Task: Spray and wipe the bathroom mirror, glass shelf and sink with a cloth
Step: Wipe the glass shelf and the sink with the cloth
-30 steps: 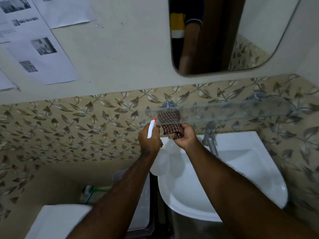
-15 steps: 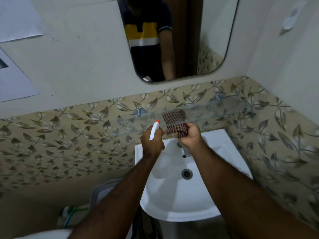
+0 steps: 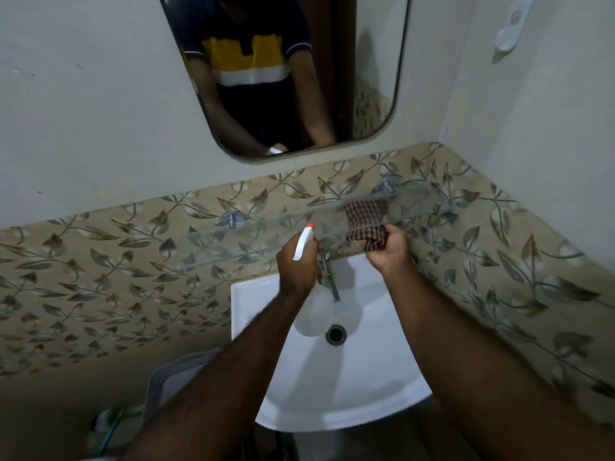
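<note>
A dim bathroom corner. The upper wall (image 3: 100, 111) is plain off-white paint; below it runs a band of beige tiles (image 3: 100, 277) printed with grey-brown leaves, turning onto the right-hand wall. A white plastic hook (image 3: 509, 26) is fixed high on the right wall, and a grey bin (image 3: 173, 377) stands low at left
</note>
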